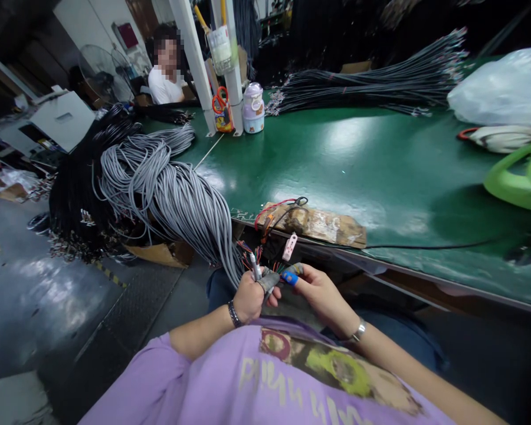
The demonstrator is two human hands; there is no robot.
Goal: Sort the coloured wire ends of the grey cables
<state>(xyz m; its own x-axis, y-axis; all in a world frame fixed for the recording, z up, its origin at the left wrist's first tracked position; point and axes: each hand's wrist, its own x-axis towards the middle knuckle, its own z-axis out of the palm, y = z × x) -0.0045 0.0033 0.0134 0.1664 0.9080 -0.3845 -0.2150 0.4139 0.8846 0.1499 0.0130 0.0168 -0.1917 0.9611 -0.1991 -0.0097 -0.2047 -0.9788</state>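
Note:
My left hand (249,300) is closed around the end of grey cables (194,195), whose thick bundle drapes off the bench at the left. A whitish, pen-like piece (254,267) sticks up from this hand, and its thumb has a grey wrapping. Coloured wires (243,247) fan out just beyond the fist. My right hand (321,290), with blue tape on the thumb and a wrapped index fingertip, pinches thin coloured wires close beside the left hand. What lies between the fingertips is small and partly hidden.
A wooden board (336,229) lies along the edge of the green bench (318,159), with a cord and pink tag (289,247) nearby. Black cables (363,88), a lidded bottle (253,109), orange-handled scissors (221,100) and a green basket (517,177) stand farther off. A person sits behind.

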